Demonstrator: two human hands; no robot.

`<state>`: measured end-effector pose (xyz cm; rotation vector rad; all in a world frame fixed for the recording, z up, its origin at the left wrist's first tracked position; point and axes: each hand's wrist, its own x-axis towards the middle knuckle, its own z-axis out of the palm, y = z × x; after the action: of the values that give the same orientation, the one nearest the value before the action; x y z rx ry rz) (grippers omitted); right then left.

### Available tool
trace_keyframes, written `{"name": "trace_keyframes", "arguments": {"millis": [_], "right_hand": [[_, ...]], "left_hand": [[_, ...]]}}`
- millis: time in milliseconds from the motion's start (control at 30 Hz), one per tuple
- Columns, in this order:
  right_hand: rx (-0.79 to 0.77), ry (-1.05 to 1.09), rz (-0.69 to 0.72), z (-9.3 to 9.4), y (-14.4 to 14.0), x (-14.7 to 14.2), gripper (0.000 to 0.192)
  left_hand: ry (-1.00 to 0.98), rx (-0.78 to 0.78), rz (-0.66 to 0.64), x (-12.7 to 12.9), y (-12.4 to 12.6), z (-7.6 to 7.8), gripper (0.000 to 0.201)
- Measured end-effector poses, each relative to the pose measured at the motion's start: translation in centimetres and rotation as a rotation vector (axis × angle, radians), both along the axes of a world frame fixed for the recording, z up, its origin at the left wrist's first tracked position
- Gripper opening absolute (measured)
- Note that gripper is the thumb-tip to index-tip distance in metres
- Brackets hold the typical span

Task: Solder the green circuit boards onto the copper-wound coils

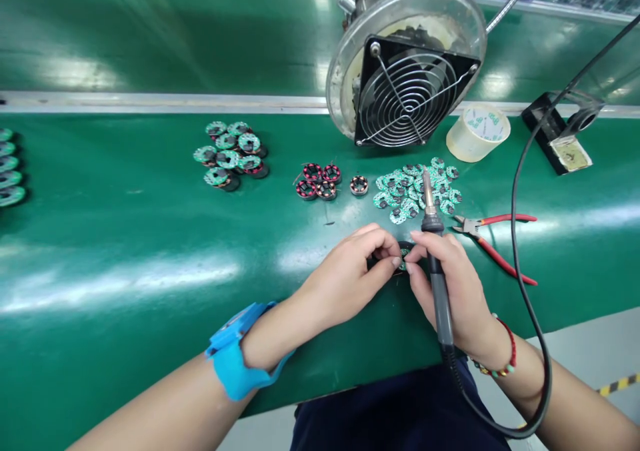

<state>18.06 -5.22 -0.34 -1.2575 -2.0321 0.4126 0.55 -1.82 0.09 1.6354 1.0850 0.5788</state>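
- Our left hand (pixel 350 271) and right hand (pixel 450 284) pinch a small coil part (pixel 403 256) on the table (pixel 125 251).
- Right hand also grips the soldering iron (pixel 434 258), tip up.
- Red cutters (pixel 493 238) just beside.

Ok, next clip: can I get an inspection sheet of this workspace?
Surface: green bench mat, glossy.
Job's things: small round part pinched between both hands; soldering iron in the right hand, tip up.
Clutter: loose green round boards, wound coils, capped coil stack, red-handled cutters, tape roll.
Grippers: left hand and right hand both closed on the part.
Cables: black iron cord loops off the bench edge.
Surroundings: fume fan, iron stand.
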Motion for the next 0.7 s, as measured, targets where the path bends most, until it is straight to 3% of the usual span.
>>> {"name": "trace_keyframes", "arguments": {"millis": [700], "right_hand": [[0.065,-0.125,0.012,-0.51,-0.24,-0.14,0.034]], "left_hand": [[-0.015,-0.002,0.044,-0.12,-0.06,-0.06,0.013]]}}
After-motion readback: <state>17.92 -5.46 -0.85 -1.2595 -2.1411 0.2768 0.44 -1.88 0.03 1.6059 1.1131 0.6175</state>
